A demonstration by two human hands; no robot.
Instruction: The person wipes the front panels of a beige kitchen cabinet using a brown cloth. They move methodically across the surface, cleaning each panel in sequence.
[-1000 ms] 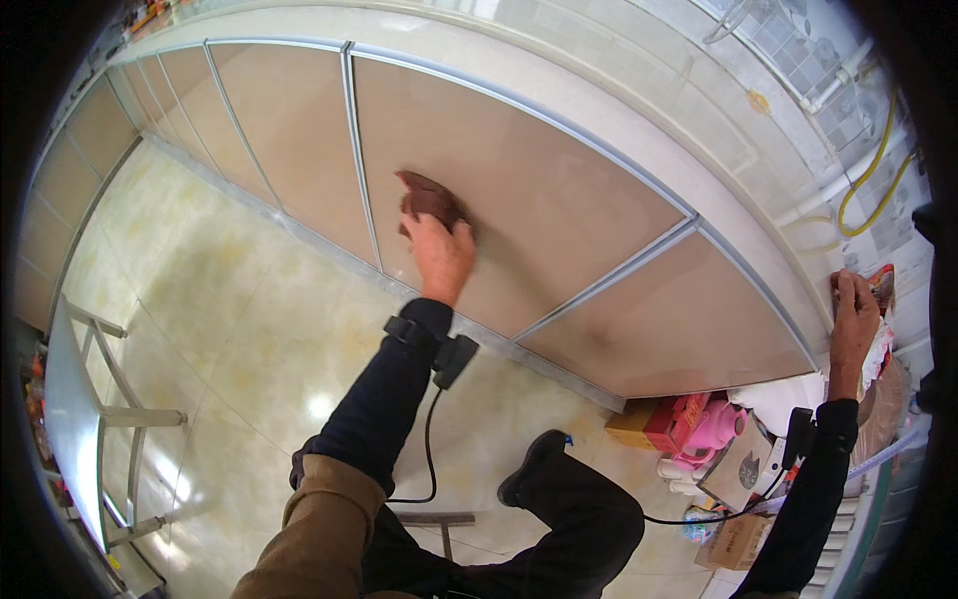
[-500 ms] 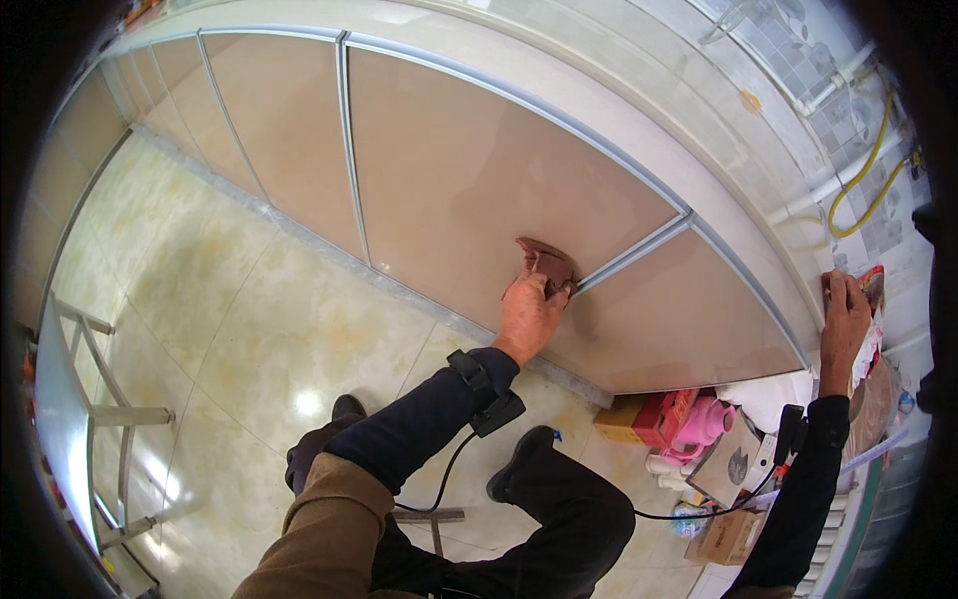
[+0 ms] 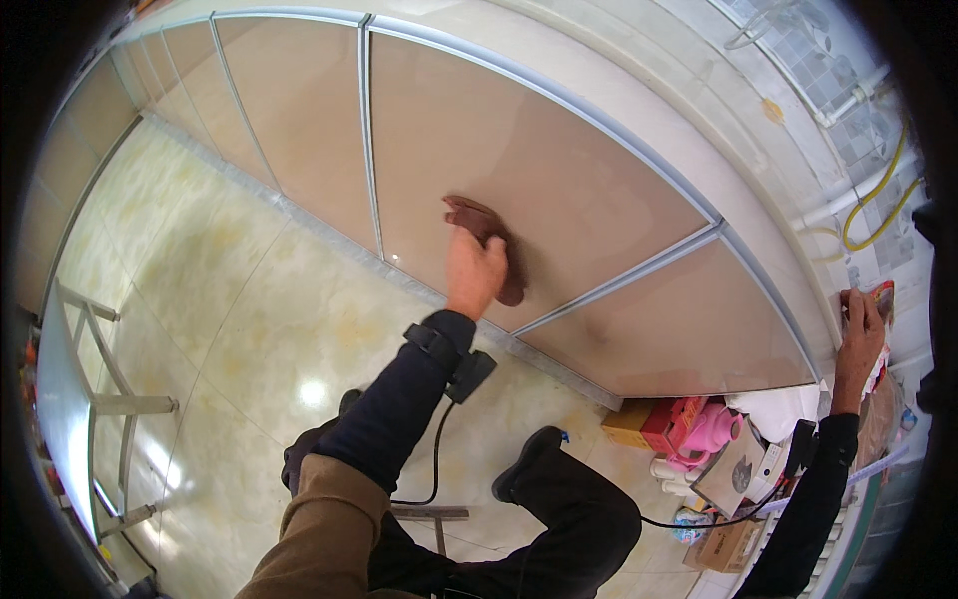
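The left hand [image 3: 475, 270] presses a dark brown cloth [image 3: 486, 240] flat on the beige glossy cabinet door [image 3: 559, 170], its grip closed over the cloth. The right hand [image 3: 860, 339] grips the counter edge [image 3: 798, 290]. Wiping seems midway; the side panels probably remain.
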